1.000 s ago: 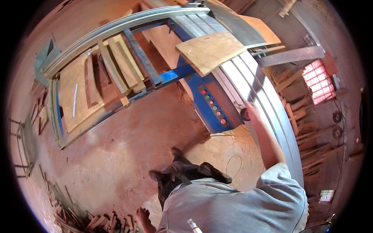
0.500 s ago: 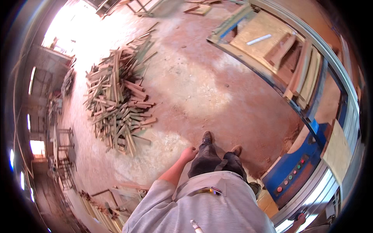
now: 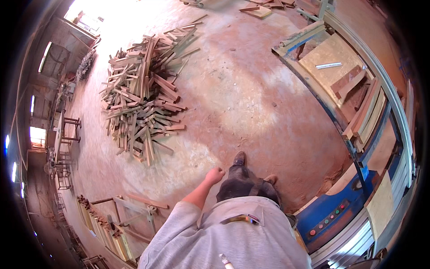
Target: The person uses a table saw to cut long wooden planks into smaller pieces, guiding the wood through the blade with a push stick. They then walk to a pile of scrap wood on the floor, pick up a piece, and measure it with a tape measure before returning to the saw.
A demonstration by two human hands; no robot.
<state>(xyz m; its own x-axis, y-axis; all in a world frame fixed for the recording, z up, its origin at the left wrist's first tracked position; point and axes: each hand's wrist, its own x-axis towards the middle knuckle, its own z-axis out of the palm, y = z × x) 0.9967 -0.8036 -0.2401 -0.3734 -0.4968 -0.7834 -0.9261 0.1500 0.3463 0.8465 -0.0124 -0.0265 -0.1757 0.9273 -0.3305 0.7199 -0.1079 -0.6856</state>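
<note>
My left hand (image 3: 215, 175) hangs beside my left thigh with its fingers curled in, and nothing shows in it. Below it are my dark trousers (image 3: 237, 183) and a brown shoe (image 3: 240, 158) on the dusty floor. My right hand is out of view. To my right stands a blue machine panel (image 3: 329, 219) with a row of coloured buttons, part of a large saw table. A white cigarette (image 3: 226, 261) juts up at the lower edge, in front of my grey shirt (image 3: 242, 242).
A heap of wooden offcuts (image 3: 143, 94) covers the floor ahead to the left. On the machine's framed table lie a board (image 3: 333, 51), a white strip (image 3: 328, 65) and several wood strips (image 3: 369, 107). Planks on a rack (image 3: 105, 224) stand at the lower left.
The view has swung, so the machine sits farther right and more of the rack shows at lower left. My right hand, earlier at the machine's lower edge, has left the view.
</note>
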